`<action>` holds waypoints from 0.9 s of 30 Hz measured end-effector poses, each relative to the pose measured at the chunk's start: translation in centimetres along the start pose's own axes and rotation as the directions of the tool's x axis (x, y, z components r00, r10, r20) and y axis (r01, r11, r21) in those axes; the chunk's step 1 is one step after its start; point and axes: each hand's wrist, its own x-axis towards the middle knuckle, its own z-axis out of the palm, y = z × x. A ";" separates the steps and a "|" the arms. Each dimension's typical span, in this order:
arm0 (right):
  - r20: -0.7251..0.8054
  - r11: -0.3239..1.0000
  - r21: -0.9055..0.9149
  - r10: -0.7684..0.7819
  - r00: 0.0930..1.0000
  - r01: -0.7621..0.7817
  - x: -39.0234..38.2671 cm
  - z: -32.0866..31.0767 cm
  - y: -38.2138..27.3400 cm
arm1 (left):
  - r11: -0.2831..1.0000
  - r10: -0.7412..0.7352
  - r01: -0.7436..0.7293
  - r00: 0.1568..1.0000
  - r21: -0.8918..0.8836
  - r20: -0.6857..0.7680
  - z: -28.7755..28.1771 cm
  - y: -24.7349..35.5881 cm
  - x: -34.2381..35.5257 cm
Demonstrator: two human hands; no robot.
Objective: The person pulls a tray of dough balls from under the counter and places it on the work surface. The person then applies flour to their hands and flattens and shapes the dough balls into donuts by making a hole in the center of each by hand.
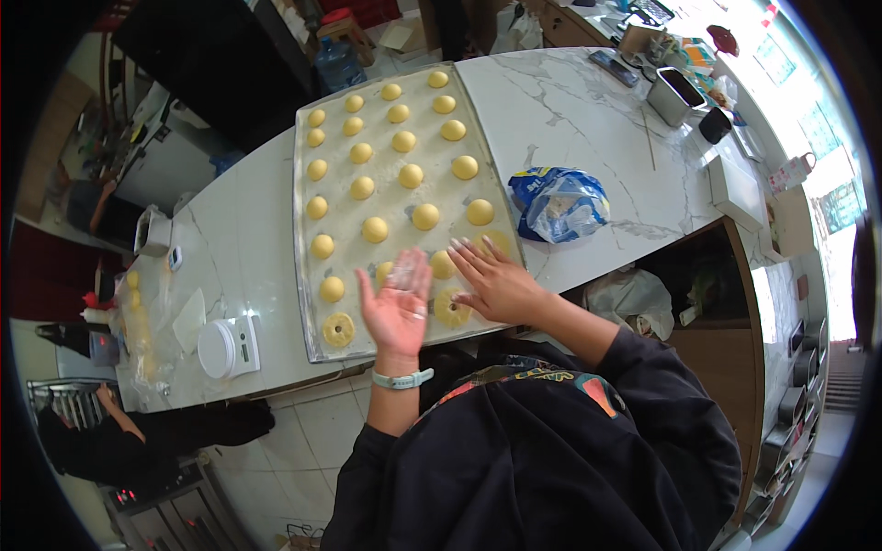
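A large flour-dusted baking tray point(393, 204) lies on the counter, set with rows of round yellow dough balls point(425, 217). At its near end are two dough rings with a hole in the middle, one at the left corner point(338, 330) and another point(452, 308) beside my right hand. My left hand point(398, 308) is held palm up over the near end, fingers stretched, flour on the palm and nothing held. My right hand point(499, 281) is palm down with fingers extended, close to a dough ball point(443, 265); whether it touches dough is unclear.
Right of the tray sits a crumpled blue and clear plastic bag point(560, 204). A white kitchen scale point(243, 347) with a round white lid stands at left. A phone point(614, 68) and a metal loaf tin point(676, 96) are farther right. Another person point(138, 432) works at far left.
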 end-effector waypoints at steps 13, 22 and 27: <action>-0.036 0.976 -0.104 -0.197 0.980 0.192 3.0 3.4 -0.2 | 0.949 0.314 -0.304 0.928 0.080 -0.200 -3.5 2.8 -3.3; -0.103 1.000 0.018 -0.001 0.995 0.003 3.6 0.7 1.9 | 0.940 0.342 -0.332 0.912 0.083 -0.226 -4.5 3.1 -4.2; -0.196 0.996 -0.035 -0.089 0.976 0.084 3.6 1.3 1.6 | 0.951 0.308 -0.301 0.915 0.067 -0.260 -4.9 2.6 -4.4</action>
